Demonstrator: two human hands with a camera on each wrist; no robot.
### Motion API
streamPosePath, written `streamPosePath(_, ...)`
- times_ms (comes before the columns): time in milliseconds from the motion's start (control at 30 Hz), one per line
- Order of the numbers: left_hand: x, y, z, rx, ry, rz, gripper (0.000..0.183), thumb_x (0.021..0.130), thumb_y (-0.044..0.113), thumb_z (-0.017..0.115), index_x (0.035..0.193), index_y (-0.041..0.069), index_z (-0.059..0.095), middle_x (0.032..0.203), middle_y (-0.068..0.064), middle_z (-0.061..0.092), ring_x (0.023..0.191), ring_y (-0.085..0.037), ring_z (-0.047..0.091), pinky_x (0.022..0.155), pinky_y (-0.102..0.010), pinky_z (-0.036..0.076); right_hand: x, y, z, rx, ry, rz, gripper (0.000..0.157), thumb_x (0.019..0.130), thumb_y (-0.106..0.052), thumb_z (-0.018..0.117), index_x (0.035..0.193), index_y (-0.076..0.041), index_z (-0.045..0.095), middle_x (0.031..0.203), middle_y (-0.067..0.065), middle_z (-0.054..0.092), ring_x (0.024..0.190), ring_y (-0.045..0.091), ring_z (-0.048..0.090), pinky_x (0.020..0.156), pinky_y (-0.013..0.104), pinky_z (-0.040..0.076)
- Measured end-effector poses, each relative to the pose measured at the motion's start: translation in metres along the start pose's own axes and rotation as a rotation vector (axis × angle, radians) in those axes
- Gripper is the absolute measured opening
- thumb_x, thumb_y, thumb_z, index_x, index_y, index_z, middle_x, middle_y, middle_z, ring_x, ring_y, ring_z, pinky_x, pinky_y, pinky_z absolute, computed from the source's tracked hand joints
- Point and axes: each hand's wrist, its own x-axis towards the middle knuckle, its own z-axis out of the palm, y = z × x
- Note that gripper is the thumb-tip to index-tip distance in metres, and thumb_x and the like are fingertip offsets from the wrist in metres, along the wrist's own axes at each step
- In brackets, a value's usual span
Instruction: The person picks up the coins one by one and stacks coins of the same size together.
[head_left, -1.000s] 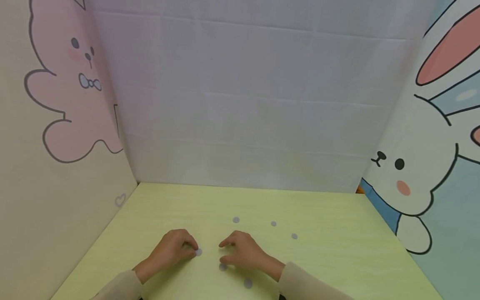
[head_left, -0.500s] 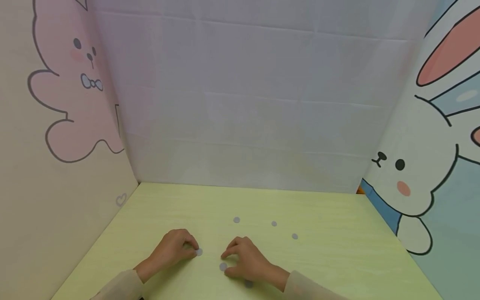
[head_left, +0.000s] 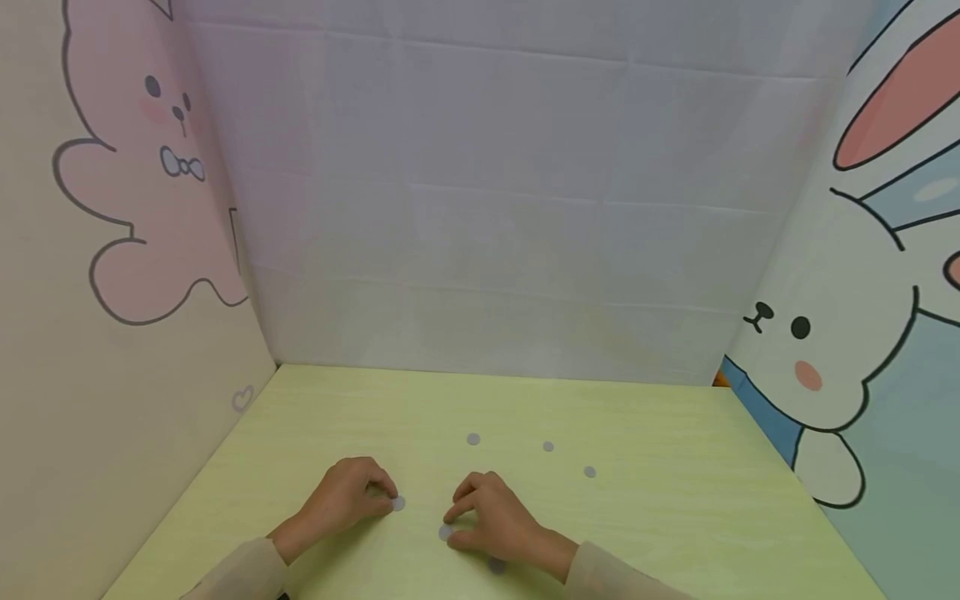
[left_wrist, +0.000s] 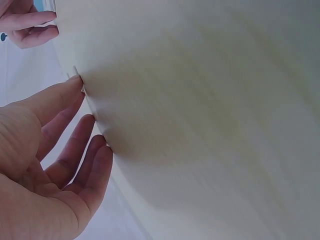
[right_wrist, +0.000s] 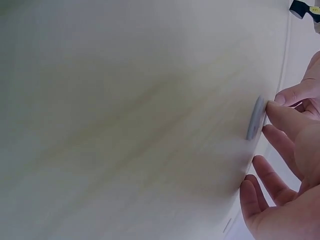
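My left hand (head_left: 348,493) pinches a small flat grey disc (head_left: 399,503) at its edge, low over the yellow table. In the left wrist view, a thin edge of this disc (left_wrist: 75,70) shows beside the thumb tip. To the right, my right hand (head_left: 491,521) has thumb and index finger at the two sides of another grey disc (head_left: 446,532), apparently pinching it. That second disc (right_wrist: 255,119) appears edge-on by the fingertips in the right wrist view. A third disc (head_left: 497,567) lies below the right hand, partly covered by it.
Beyond the hands, several more grey discs lie on the table (head_left: 337,400): one disc (head_left: 473,439) at the middle, another disc (head_left: 548,447) and a further disc (head_left: 590,472) to the right. A pale cloth wall (head_left: 480,208) stands behind, with cartoon-printed panels on both sides.
My right hand has shifted slightly right and toward me, and its thumb and index finger have closed in on the disc there. The left hand keeps its place.
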Motion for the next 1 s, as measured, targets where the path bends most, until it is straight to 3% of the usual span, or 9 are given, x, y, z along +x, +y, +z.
streamPosePath(400, -0.001, 0.000, -0.001, 0.011, 0.002, -0.005, 0.014, 0.080, 0.021, 0.094, 0.086, 0.026, 0.083, 0.089, 0.017, 0.071, 0.089, -0.012, 0.066, 0.081, -0.032, 0.054, 0.004, -0.002, 0.000, -0.046, 0.012, -0.037, 0.011, 0.084, -0.024, 0.093, 0.093, -0.024, 0.088, 0.109, -0.010, 0.068, 0.099, 0.004, 0.049, 0.086, 0.021, 0.047)
streamPosePath(767, -0.001, -0.001, 0.001, -0.020, 0.000, -0.012, 0.013, 0.081, 0.024, 0.094, 0.085, 0.027, 0.082, 0.090, 0.017, 0.071, 0.089, -0.011, 0.066, 0.079, -0.029, 0.052, 0.010, 0.000, 0.003, -0.200, 0.018, -0.132, 0.008, 0.088, -0.033, 0.089, 0.086, -0.025, 0.086, 0.096, -0.018, 0.069, 0.086, -0.001, 0.050, 0.076, 0.015, 0.043)
streamPosePath(1000, 0.001, 0.000, 0.002, -0.018, 0.014, -0.036, 0.014, 0.079, 0.022, 0.095, 0.084, 0.026, 0.082, 0.089, 0.016, 0.071, 0.087, -0.011, 0.065, 0.076, -0.029, 0.052, 0.019, 0.003, 0.001, -0.159, 0.065, -0.143, 0.009, 0.087, -0.029, 0.089, 0.086, -0.021, 0.086, 0.091, -0.016, 0.075, 0.087, -0.001, 0.061, 0.080, 0.020, 0.049)
